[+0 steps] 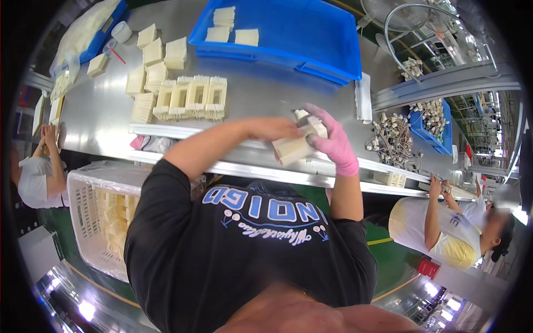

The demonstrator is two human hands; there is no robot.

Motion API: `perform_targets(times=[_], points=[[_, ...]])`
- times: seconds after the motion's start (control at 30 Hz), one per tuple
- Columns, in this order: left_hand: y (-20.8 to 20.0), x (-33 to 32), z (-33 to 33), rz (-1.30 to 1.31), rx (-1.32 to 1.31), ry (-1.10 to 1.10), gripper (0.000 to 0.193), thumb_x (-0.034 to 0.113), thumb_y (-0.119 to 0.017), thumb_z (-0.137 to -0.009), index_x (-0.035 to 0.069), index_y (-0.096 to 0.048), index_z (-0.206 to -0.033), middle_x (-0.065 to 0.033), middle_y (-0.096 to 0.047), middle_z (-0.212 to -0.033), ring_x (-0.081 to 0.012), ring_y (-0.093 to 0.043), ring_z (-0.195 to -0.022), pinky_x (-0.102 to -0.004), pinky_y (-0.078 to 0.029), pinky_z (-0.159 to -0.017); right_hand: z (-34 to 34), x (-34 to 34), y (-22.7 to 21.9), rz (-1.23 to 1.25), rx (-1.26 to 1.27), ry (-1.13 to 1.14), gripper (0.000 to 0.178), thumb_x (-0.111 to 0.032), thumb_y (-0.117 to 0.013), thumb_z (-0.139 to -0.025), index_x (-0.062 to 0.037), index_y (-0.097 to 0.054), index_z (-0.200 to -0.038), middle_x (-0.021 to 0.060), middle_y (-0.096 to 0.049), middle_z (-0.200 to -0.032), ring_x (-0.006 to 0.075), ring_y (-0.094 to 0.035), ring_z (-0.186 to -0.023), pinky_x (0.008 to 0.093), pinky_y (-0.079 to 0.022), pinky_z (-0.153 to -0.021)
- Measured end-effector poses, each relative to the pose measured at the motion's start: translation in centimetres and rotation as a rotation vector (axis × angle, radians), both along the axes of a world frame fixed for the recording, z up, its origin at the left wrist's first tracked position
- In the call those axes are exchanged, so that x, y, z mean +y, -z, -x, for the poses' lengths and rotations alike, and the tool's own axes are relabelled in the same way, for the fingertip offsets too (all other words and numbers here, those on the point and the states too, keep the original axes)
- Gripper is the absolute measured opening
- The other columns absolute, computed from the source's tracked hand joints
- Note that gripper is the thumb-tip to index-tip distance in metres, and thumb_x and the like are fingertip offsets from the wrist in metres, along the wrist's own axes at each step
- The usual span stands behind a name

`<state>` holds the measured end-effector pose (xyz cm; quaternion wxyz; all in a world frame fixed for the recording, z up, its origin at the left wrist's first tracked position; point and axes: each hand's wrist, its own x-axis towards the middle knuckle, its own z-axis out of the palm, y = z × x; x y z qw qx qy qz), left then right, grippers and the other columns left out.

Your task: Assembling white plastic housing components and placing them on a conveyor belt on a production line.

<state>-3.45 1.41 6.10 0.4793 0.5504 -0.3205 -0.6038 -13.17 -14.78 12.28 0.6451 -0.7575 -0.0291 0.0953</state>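
A cream plastic housing [292, 150], box-shaped and tilted, is held over the front edge of the metal workbench [255, 89]. My right hand [335, 145], in a pink glove, curls its fingers and thumb around the far right end of this part. From the left comes my bare left hand [276, 129], somewhat smeared, with its fingers closed over the top of the same housing. Close to the gloved fingertips shows a small white and dark piece [301, 115], too small to name. Left of my hands, a row of cream frame-shaped housings [191, 99] stands on the bench.
Stacks of ribbed cream parts [155, 75] lie farther left. Behind is a blue tray [333, 41] holding several parts. Wired connectors [394, 136] are heaped at right. A white crate [83, 205] stands at lower left. Co-workers [438, 225] work on both sides.
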Motion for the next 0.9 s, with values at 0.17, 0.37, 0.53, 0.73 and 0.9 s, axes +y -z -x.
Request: perform_targets(times=[0.17,0.37,0.53,0.73,0.9], points=[[2.3,4.4,-7.2,0.032,-1.139,-0.139,0.033,0.009,-0.045,-0.079,0.013,-0.051,-0.112,-0.0117,-0.047,-0.116,-0.0255,-0.039,-0.112,-0.0387,-0.028,-0.095,5.0,-4.2,1.0,0.913,0.213,0.312,0.04,-0.029,-0.062,-0.066,-0.0039,-0.057,-0.097,0.0156,-0.057,-0.089,0.0257,-0.056,-0.085,0.0327,-0.041,-0.076],[5.0,9.5,-10.7,-0.411,-1.537,0.158,0.039,0.003,-0.049,-0.069,0.026,-0.062,-0.098,-0.0093,-0.031,-0.133,-0.0259,-0.019,-0.127,-0.0513,-0.008,-0.101,6.8,-8.5,5.2,1.489,-0.1,0.586,0.031,-0.03,-0.059,-0.069,-0.0033,-0.057,-0.085,0.0156,-0.057,-0.083,0.0306,-0.054,-0.08,0.0387,-0.04,-0.075],[3.1,8.6,-9.9,-0.471,-1.464,0.363,0.027,0.01,-0.054,-0.068,0.025,-0.064,-0.088,-0.009,-0.041,-0.125,-0.0249,-0.022,-0.125,-0.052,-0.009,-0.101,-2.0,-7.1,9.4,1.174,0.078,0.231,0.038,-0.032,-0.053,-0.071,-0.0007,-0.051,-0.094,0.0178,-0.057,-0.088,0.033,-0.054,-0.087,0.0401,-0.042,-0.075],[1.6,6.7,-8.6,-0.296,-1.353,-0.042,0.011,0.014,-0.053,-0.072,0.009,-0.054,-0.082,-0.0114,-0.059,-0.08,-0.0276,-0.055,-0.083,-0.0398,-0.036,-0.084,-7.3,-4.0,14.7,1.242,0.309,-0.066,0.039,-0.027,-0.051,-0.07,0.0006,-0.044,-0.097,0.0202,-0.058,-0.089,0.0328,-0.056,-0.088,0.0388,-0.043,-0.076],[1.8,4.2,-6.0,0.001,-0.799,-0.674,0.016,0.017,-0.048,-0.079,0.004,-0.051,-0.088,-0.0069,-0.054,-0.069,-0.0159,-0.054,-0.069,-0.0313,-0.04,-0.061,-7.1,-2.1,10.8,1.308,0.224,-0.04,0.037,-0.025,-0.053,-0.071,0.0003,-0.045,-0.098,0.0174,-0.059,-0.083,0.031,-0.057,-0.084,0.0382,-0.045,-0.072]])
